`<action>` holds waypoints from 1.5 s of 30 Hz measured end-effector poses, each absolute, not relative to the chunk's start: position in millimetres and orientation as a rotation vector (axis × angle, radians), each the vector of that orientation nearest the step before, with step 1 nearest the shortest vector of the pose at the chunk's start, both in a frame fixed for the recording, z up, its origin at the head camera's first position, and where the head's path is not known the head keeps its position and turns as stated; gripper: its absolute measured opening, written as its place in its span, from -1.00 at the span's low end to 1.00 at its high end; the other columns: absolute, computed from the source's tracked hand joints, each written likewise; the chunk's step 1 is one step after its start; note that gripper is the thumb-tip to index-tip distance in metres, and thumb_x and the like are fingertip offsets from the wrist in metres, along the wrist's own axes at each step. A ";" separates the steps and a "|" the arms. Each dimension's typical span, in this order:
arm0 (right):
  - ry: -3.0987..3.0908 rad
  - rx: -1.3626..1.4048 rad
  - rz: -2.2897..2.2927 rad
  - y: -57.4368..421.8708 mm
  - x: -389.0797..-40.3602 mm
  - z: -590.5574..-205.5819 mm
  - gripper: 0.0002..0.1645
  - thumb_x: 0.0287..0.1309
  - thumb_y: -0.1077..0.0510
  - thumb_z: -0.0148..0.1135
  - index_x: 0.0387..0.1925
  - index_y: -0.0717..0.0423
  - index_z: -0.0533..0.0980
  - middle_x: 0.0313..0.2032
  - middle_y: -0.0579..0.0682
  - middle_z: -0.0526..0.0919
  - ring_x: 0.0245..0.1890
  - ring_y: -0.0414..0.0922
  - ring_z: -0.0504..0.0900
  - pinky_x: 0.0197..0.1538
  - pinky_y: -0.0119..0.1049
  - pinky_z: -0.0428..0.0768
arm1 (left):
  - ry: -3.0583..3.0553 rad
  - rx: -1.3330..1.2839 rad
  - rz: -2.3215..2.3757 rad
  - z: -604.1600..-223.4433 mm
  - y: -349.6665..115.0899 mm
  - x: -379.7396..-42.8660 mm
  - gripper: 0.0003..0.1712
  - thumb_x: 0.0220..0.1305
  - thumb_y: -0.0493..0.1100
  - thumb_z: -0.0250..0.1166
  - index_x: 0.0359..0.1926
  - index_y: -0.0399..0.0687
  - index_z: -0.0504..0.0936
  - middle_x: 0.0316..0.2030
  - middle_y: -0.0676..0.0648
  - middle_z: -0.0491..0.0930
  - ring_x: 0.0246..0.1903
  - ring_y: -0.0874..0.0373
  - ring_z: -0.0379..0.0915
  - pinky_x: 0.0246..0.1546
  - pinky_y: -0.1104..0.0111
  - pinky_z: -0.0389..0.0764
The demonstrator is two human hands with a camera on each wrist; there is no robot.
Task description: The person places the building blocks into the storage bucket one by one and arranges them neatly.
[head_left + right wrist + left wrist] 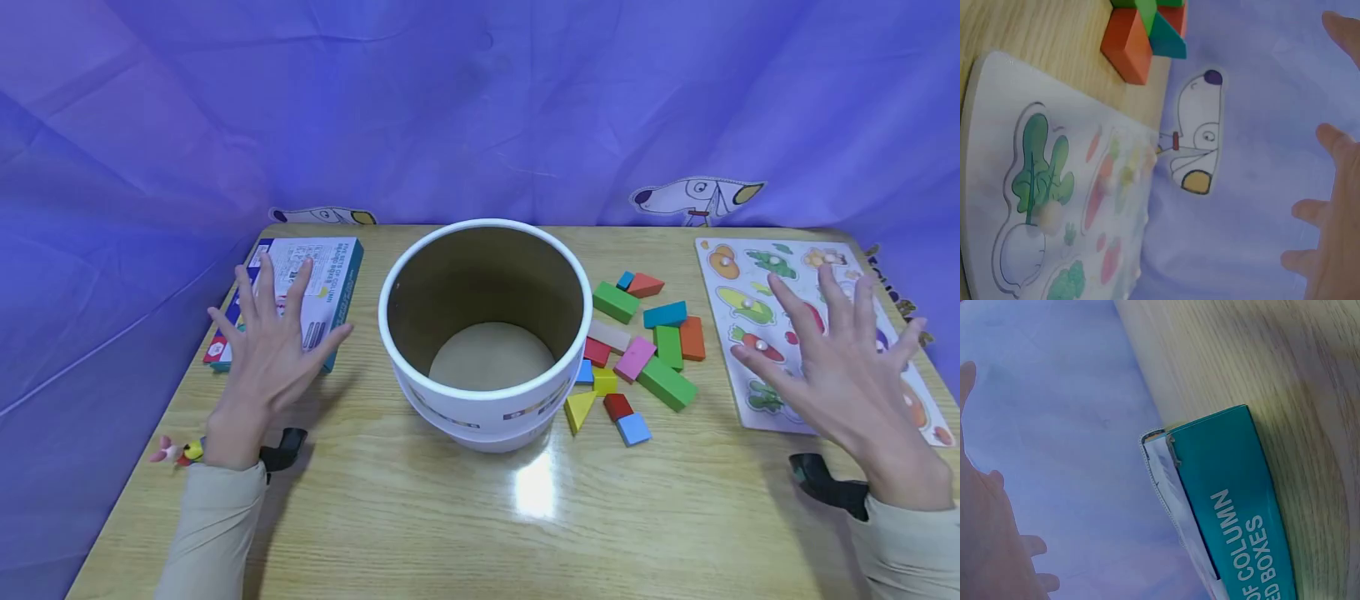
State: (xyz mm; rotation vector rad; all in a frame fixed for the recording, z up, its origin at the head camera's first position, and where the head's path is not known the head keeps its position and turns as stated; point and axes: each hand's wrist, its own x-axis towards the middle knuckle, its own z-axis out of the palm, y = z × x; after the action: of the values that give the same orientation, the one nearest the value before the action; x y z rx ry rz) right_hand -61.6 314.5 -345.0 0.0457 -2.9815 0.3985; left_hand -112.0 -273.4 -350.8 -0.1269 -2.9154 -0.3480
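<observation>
My left hand (270, 350) is held with fingers spread above a flat teal-and-white box (341, 279) at the table's left; nothing is in it. The box's teal side (1229, 500) with white lettering shows in the left wrist view. On the other side, my right hand (851, 371) hovers, fingers splayed, over a white vegetable puzzle board (738, 333) and holds nothing. Between the hands stands a large white round bucket (487, 412), its mouth facing up and its floor bare. Several coloured wooden blocks (667, 383) lie loosely scattered to the bucket's right.
A wooden table (420, 525) bears everything, with a blue-purple cloth (487, 108) hanging behind and at the sides. Dog cutouts (697, 198) show along the back edge. A small colourful figure (180, 452) lies near the left wrist. Black straps (825, 485) sit at the wrists.
</observation>
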 end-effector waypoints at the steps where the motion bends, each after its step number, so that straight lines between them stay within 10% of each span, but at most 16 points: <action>1: -2.982 0.055 0.408 313.2 -61.5 -345.2 0.06 0.17 -0.41 0.07 0.55 -0.22 -0.13 0.54 0.15 -0.42 0.48 0.18 -0.66 0.13 0.52 -0.70 | -2.913 -0.129 -0.354 -350.3 -273.5 -111.5 0.04 0.19 0.52 -0.01 0.55 0.38 -0.22 0.53 -0.08 -0.58 0.48 -0.20 -0.78 0.14 -0.50 -0.59; 8: -2.940 0.295 0.600 296.6 -60.0 -351.0 0.00 0.16 -0.15 0.30 0.52 -0.15 0.03 0.54 0.20 -0.20 0.51 0.29 -0.41 0.28 0.49 -0.51 | -2.829 -0.313 -0.679 -336.6 -261.0 -102.2 -0.06 0.32 0.42 -0.05 0.55 0.35 -0.26 0.56 -0.05 -0.45 0.53 -0.13 -0.56 0.35 -0.34 -0.42; 18: -2.948 0.664 0.783 267.5 -60.4 -374.7 -0.23 0.03 0.13 0.46 0.29 0.07 0.38 0.20 0.08 0.43 0.10 0.05 0.46 0.02 0.08 0.47 | -2.446 -0.744 -1.763 -313.4 -199.1 -87.7 -0.12 0.35 0.36 -0.03 0.54 0.25 -0.14 0.51 0.05 -0.02 0.49 0.04 -0.10 0.35 -0.25 0.04; 45: -2.842 0.557 0.611 254.1 -60.1 -376.2 -0.34 -0.15 0.22 0.49 0.10 0.13 0.53 -0.14 0.01 0.58 -0.43 -0.19 0.44 -0.46 -0.38 0.40 | -2.235 -0.686 -2.111 -322.0 -158.6 -93.0 -0.01 0.19 0.42 0.06 0.51 0.26 -0.13 0.45 0.10 -0.03 0.41 0.06 -0.08 0.32 -0.23 0.00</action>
State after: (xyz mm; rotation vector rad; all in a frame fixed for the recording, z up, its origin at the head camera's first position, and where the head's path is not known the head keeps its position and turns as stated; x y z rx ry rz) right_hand -60.1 254.1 -376.2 0.5569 -2.8424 0.6106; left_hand -93.0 -158.6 -322.0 -0.6863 -2.2351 -2.1115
